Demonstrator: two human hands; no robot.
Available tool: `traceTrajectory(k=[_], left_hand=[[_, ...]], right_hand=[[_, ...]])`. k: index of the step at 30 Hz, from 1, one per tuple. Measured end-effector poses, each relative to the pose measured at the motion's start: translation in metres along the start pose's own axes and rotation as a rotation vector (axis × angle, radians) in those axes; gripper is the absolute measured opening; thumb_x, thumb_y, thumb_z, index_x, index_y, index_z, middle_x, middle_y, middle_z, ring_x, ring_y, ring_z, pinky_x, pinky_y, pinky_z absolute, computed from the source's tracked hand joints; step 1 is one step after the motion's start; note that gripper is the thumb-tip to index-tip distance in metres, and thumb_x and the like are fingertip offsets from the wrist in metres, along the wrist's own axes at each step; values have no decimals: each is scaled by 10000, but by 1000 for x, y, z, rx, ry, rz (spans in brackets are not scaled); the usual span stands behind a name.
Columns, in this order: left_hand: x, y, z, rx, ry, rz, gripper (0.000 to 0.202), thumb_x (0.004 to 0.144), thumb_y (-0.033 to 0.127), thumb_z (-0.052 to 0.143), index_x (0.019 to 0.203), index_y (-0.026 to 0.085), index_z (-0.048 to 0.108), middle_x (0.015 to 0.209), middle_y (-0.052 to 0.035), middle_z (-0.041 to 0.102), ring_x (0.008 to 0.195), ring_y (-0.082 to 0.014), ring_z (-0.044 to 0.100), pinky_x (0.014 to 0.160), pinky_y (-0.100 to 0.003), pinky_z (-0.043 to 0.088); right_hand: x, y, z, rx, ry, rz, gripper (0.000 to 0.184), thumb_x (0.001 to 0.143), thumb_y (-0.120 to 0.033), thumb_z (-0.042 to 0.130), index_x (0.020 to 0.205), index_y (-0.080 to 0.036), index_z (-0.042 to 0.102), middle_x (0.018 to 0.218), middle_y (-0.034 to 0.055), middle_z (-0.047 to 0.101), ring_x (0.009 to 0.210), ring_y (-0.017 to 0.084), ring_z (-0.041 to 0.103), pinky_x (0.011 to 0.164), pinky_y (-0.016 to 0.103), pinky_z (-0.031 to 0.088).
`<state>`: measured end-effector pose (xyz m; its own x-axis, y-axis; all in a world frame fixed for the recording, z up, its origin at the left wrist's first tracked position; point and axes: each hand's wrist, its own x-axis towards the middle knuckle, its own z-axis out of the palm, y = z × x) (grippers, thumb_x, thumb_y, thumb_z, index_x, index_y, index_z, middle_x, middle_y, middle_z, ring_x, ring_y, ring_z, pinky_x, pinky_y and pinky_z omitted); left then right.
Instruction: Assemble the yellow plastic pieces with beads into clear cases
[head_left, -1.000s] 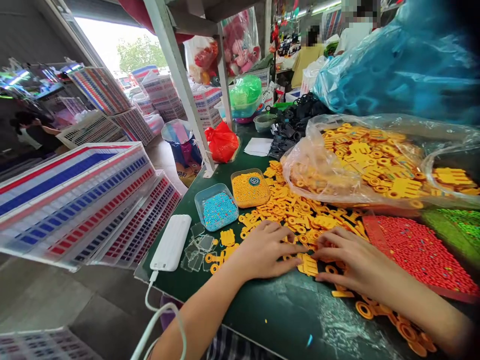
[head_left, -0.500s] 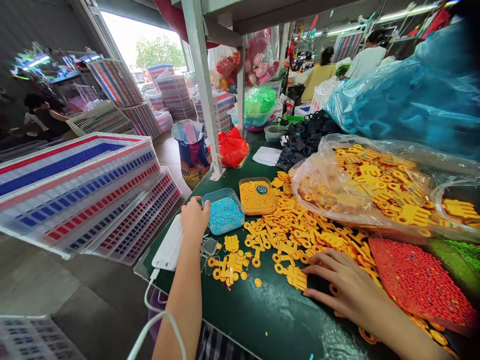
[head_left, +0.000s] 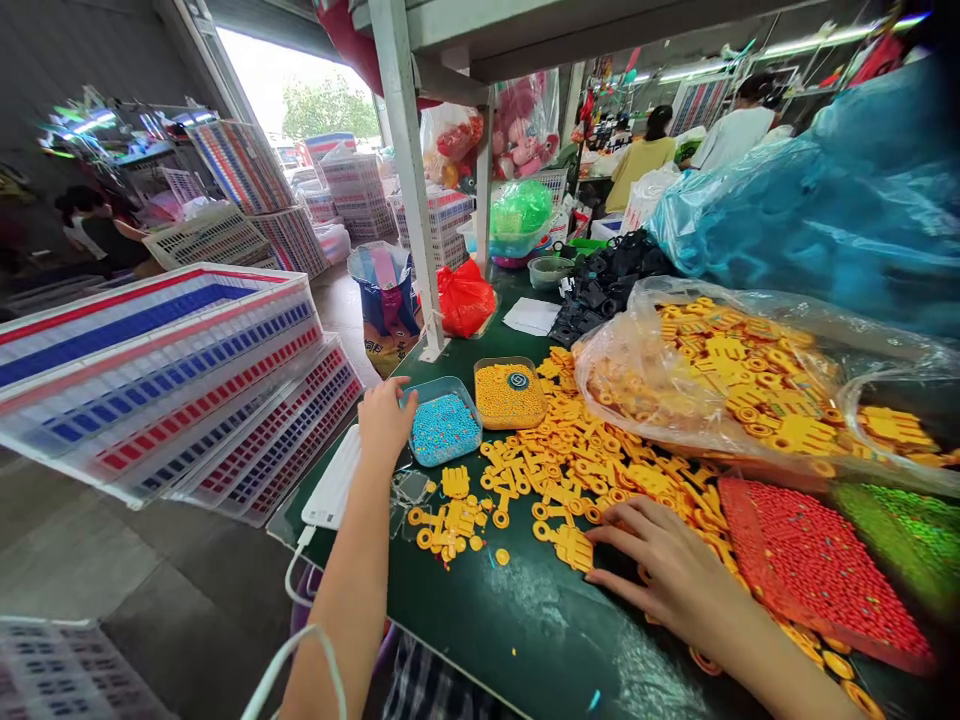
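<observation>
My left hand is at the left rim of a clear tub of blue beads, thumb and fingers apart, touching or very near the rim. My right hand rests low over the green table with fingers spread. Its thumb and fingertips are at the edge of a yellow plastic hand-shaped piece that has a ring at one end. Many such yellow pieces lie heaped behind it. A smaller cluster of yellow pieces is between my hands, with a round yellow disc beside it.
A tub of yellow beads adjoins the blue one. A white power bank with a cable lies by my left forearm. Bags of yellow pieces and red beads are at right. Striped crates stand left; a shelf post rises ahead.
The view has shifted slightly, so near things appear farther left. My left fingers have straightened a little at the tub's rim. My right hand stays beside the same yellow piece.
</observation>
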<state>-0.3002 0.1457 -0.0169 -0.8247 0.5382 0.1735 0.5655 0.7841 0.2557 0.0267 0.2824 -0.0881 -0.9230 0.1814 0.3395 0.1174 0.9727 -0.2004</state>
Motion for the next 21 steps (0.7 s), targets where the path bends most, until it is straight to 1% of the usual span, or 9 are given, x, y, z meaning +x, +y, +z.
traceTrajectory(k=[2,6,8,10,12,14,15,18,21], left_hand=[[6,5,-8,24,-43,105,321,936,323,445,1173,231,641,1171,-68,685,1152,-268,590,976,-381,431],[26,10,-17,117,-229,270,248,863,228,564,1060,240,713,1024,-37,740,1005,-232,668,896,-301,478],[36,12,-16,190,-314,328,225,815,166,617,993,248,729,1011,-30,742,1018,-231,666,918,-298,471],[42,15,-13,269,-382,373,200,796,138,654,953,240,724,1022,-33,735,1067,-235,646,995,-339,435],[45,18,-9,340,-447,413,170,826,184,674,993,201,696,1061,-48,710,1101,-235,621,1043,-419,409],[46,20,-5,401,-498,441,227,881,270,648,1077,155,649,1132,-73,665,1110,-236,602,1019,-482,433],[47,21,-4,427,-517,450,266,902,304,626,1113,142,627,1163,-84,641,1107,-238,597,993,-493,456],[48,21,-1,485,-547,467,301,921,331,600,1159,147,598,1197,-93,609,1085,-236,597,935,-470,504],[52,19,0,516,-566,484,322,922,336,597,1182,147,582,1194,-93,603,1049,-229,608,895,-449,527]], right_hand=[[1,0,-1,-14,15,-35,227,920,-425,553,983,-237,662,961,83,638,944,250,579,823,424,510],[2,-1,-2,-49,27,-80,186,901,-377,592,967,-215,656,960,86,637,942,260,585,819,430,511],[2,-2,-3,-54,19,-84,162,880,-347,628,958,-208,657,966,86,637,946,266,586,819,439,514],[2,-4,-5,-51,18,-84,146,859,-320,658,946,-204,658,969,85,638,950,272,586,813,446,518],[3,-6,-8,-42,28,-78,136,836,-300,684,928,-202,661,961,81,638,946,274,585,804,448,521],[4,-8,-10,-25,40,-59,138,809,-285,716,908,-203,664,948,73,638,939,270,584,805,443,520],[4,-9,-11,-15,47,-47,143,796,-278,730,899,-203,666,945,70,638,937,267,583,807,440,519],[5,-10,-13,3,52,-29,168,765,-270,764,878,-198,662,945,65,639,941,261,581,814,432,514],[5,-9,-12,2,52,-33,188,759,-300,773,850,-196,645,924,57,635,919,251,580,791,412,508]])
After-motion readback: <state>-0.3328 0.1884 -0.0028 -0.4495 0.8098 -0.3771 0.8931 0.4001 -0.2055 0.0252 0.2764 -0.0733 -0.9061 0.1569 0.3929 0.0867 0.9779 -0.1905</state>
